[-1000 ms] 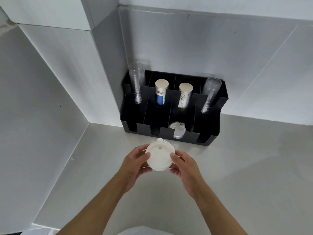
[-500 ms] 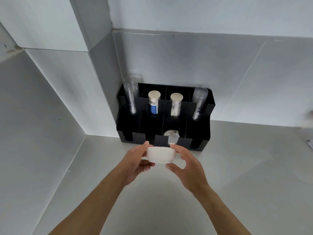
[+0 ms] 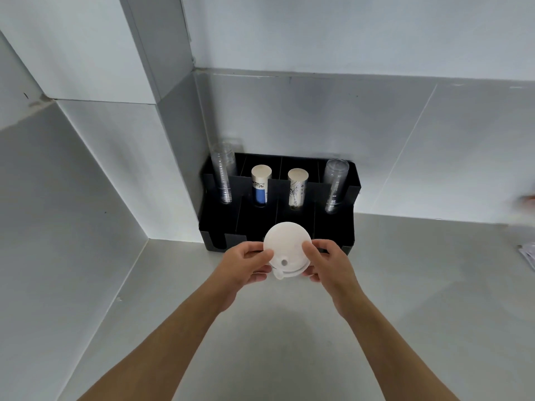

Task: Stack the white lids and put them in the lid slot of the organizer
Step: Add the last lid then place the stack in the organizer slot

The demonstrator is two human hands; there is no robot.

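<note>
At the back corner of the grey counter (image 3: 405,299), against the wall, your black organizer (image 3: 356,192) stands with its slots facing you. Going from its left side, the first rear slot holds a leaning stack of clear cups (image 3: 223,175); next to it stands a paper-cup stack with a blue band (image 3: 260,185), then a second paper-cup stack with a dark print (image 3: 297,188), and the rightmost rear slot holds another clear cup stack (image 3: 334,185), tilted like the first.

Just in front of the organizer, your left hand (image 3: 246,266) grips the left edge of the stack of white lids (image 3: 286,246), thumb pressed on the top face and fingers curled beneath. The lids sit in the air between both hands, tipped toward you so the flat face shows, with a small round hole near the lower edge and a tab sticking out at the bottom. They hide the front middle slot, so you cannot tell what lies in it. Your right hand (image 3: 330,263) clasps the right edge the same way, thumb on top.

At the far right edge, something white and blurred (image 3: 528,254) rests on the counter.
</note>
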